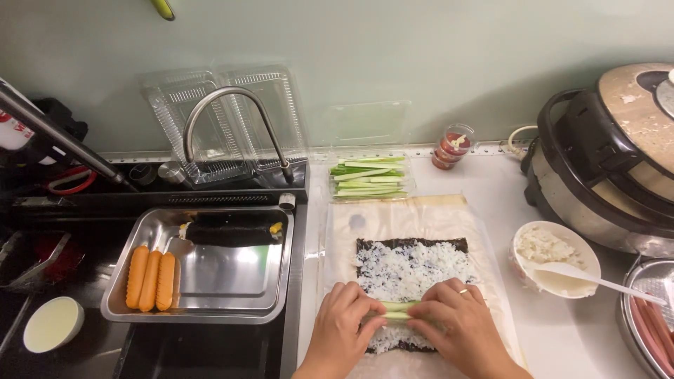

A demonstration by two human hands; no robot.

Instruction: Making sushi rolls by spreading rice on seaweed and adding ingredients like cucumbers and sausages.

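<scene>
Both hands press down on cucumber strips (394, 311) lying left-right across the near end of the rice-covered seaweed sheet (411, 270) on the desk (562, 330). Left hand (342, 326) and right hand (456, 326) curled, fingertips on strips, equally near.

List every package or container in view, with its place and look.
Clamshell boxes: clear plastic, leaning on the wall behind the tap.
Cucumber tray: clear, shallow, above the seaweed sheet; green strips inside.
Small jar: clear, round, by the wall; red contents.
</scene>
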